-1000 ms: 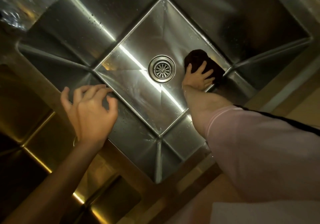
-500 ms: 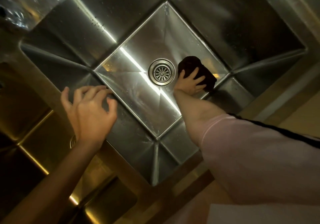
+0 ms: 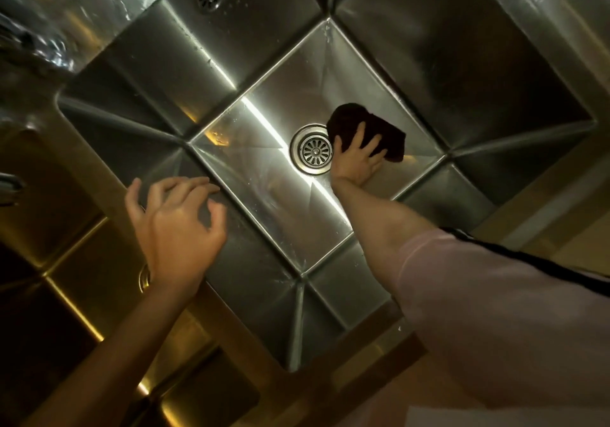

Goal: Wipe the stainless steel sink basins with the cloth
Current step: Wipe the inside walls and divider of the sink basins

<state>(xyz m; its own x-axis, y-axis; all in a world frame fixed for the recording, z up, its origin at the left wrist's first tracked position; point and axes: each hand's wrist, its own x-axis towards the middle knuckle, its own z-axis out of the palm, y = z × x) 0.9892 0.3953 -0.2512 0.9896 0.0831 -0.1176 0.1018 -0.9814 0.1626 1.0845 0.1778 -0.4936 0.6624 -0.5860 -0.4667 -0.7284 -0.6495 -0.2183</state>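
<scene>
1. The right hand (image 3: 358,159) lies flat on the dark cloth (image 3: 366,129), fingers spread wide, and presses it on the floor of the sink basin (image 3: 270,192).
2. The cloth lies just beside the round drain (image 3: 312,150), touching its rim on the right side.
3. The left hand (image 3: 176,225) hovers over the near-left wall of the basin, fingers loosely curled, holding nothing.
4. A second basin (image 3: 49,228) is at the left.
</scene>
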